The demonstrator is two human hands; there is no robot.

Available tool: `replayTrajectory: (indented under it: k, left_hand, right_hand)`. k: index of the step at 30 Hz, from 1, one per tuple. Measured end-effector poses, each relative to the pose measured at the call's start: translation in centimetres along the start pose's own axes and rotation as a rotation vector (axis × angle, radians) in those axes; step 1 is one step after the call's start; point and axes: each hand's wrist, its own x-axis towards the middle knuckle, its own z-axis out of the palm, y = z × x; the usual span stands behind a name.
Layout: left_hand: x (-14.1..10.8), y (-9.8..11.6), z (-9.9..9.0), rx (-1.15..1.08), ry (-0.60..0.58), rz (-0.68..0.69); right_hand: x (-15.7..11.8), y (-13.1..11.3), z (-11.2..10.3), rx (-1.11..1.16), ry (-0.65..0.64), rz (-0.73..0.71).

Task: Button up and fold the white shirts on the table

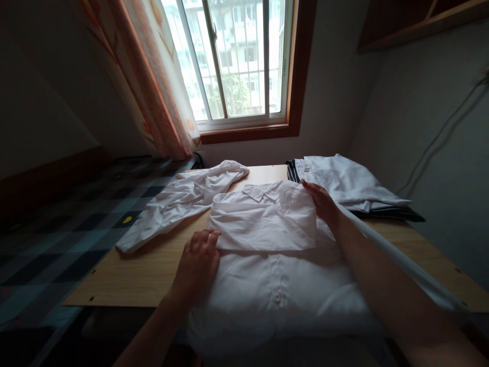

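A white button-up shirt (263, 229) lies in front of me, its upper part folded into a rectangle with the collar at the far side. The lower body, with a button placket down the middle, spreads toward me and past the table's near edge. My left hand (199, 255) is at the left edge of the folded part, fingers curled together against the cloth. At the far right corner, my right hand (321, 203) grips the folded edge with its thumb up. The fingers beneath are partly hidden. One long sleeve trails to the right under my right forearm.
Another white garment (183, 196) lies crumpled on the left of the wooden board (148, 278). A pile of white clothing (340, 178) on a black striped piece (393, 213) sits at the back right. A checked bedspread (80, 204) borders the left side; a window (237, 61) and curtain (153, 76) stand behind.
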Motion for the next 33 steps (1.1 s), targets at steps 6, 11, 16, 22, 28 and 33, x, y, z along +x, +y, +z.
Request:
replayTrajectory:
  k: [6,11,16,22,28,33]
  left_hand:
    - [1.5,-2.2,0.1,-0.115,-0.049,0.043]
    - [0.3,-4.7,-0.1,-0.239,0.023,-0.072]
    - [-0.9,-6.5,-0.1,-0.274,-0.049,-0.123]
    - [-1.2,-7.5,-0.3,-0.288,-0.125,-0.029]
    - [-0.8,-6.3,0.1,-0.286,-0.106,-0.083]
    - [-0.6,-5.7,1.3,-0.334,-0.072,-0.048]
  right_hand:
    - [0.2,-0.4,-0.1,0.13,0.037,-0.035]
    - [0.0,-1.4,-0.3,0.118,0.015,-0.091]
    - [-0.6,-2.3,-1.0,-0.021,-0.087,0.074]
    - [-1.2,-2.4,-1.0,-0.23,-0.522,0.338]
    - [-1.9,-4.0,0.4,-0.688,-0.619,0.279]
    - [-3.1,-5.1,0.7,-0.821,-0.636,0.282]
